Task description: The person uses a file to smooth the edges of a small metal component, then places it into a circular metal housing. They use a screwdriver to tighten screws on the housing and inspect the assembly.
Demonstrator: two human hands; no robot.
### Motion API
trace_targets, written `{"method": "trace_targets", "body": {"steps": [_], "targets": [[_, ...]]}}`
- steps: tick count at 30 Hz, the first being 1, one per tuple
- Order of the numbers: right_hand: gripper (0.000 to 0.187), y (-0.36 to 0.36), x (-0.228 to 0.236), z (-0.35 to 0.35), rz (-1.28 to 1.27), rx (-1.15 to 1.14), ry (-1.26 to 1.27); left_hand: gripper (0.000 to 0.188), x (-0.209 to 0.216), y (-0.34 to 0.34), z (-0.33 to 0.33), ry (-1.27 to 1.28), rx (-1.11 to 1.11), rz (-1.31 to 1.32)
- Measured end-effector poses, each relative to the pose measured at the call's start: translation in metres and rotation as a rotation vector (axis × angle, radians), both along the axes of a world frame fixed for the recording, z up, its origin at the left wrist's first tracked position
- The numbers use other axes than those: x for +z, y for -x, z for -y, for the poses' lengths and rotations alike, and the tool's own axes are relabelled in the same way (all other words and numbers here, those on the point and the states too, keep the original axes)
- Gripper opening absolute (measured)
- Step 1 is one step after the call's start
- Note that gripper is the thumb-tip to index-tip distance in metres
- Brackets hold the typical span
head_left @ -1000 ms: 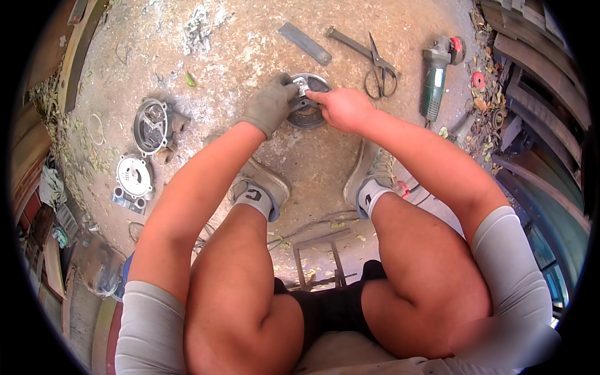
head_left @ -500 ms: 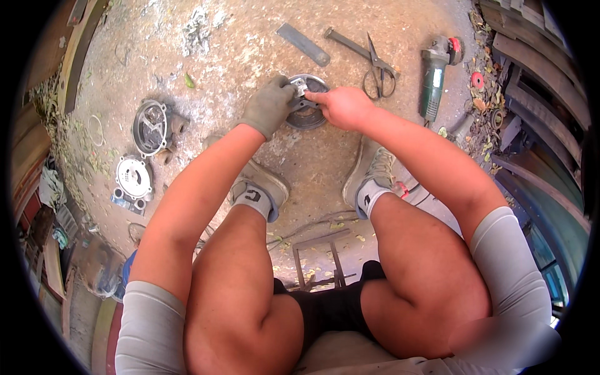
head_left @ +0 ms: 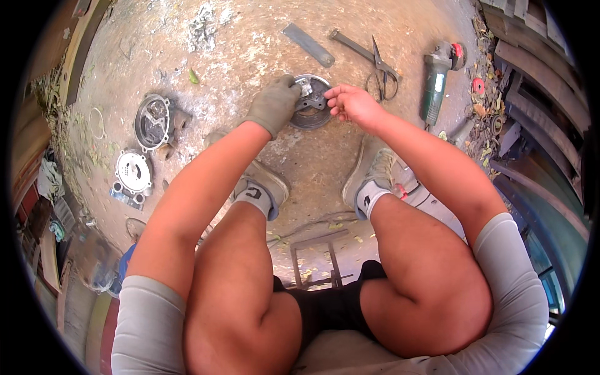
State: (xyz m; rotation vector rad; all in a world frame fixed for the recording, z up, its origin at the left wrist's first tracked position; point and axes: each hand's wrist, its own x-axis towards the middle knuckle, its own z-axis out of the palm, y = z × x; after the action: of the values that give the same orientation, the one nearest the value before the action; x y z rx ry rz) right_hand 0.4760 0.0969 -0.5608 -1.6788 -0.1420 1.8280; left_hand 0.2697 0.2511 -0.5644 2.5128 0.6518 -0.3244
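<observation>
Grey-gloved, the left hand clamps the rim of the round dark metal housing lying on the concrete floor between the feet. Half a second ago the bare right hand lay over it; now it has drawn back, fingertips pinched at its edge.

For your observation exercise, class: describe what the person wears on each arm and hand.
The left hand wears a grey-green work glove; the right hand is bare. Both forearms are uncovered, and light grey sleeves cover both upper arms.
</observation>
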Motion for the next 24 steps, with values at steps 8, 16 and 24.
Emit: {"method": "trace_targets", "body": {"steps": [8, 16, 24], "targets": [[0.038, -0.013, 0.018, -0.017, -0.115, 0.024, -0.006, 0.020, 0.008, -0.002, -0.002, 0.040, 0.016, -0.041], [0.032, -0.029, 0.015, -0.045, 0.261, 0.345, -0.067, 0.019, 0.002, 0.000, 0.000, 0.008, 0.021, -0.008], [0.025, 0.001, -0.014, -0.047, 0.628, 0.451, -0.356, 0.019, 0.018, -0.004, -0.003, 0.073, 0.036, -0.070]]}}
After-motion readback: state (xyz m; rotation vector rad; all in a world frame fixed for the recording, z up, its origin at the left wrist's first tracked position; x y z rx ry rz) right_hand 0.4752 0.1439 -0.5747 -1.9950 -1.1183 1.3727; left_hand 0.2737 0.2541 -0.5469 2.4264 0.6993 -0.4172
